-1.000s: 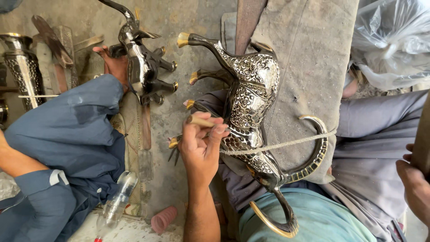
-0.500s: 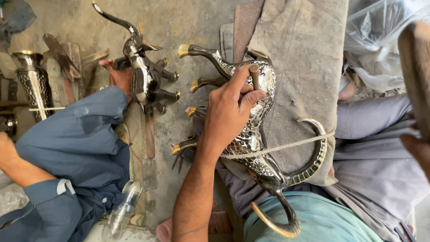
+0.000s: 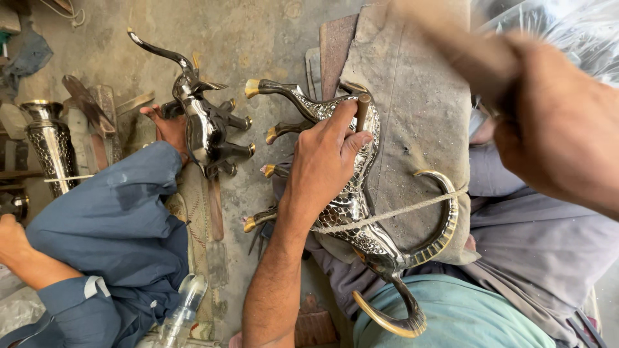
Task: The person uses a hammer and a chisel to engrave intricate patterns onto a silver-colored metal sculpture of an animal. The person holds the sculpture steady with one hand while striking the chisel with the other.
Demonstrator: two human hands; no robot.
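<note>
A silver engraved metal animal figure with gold-tipped legs and curved horns lies on a grey cloth pad across my lap. A pale cord runs over it. My left hand rests on the figure's body and pinches a short dark punch upright against the metal. My right hand is raised at the upper right, blurred, closed around a blurred wooden handle.
A co-worker in blue clothing sits at the left, one hand on a second, darker metal animal figure. A patterned metal vase stands at the far left. A clear plastic bottle lies on the ground below.
My left hand has moved up from the figure's lower legs onto its body and now holds the punch there. My right hand has swung up into view with the wooden handle.
</note>
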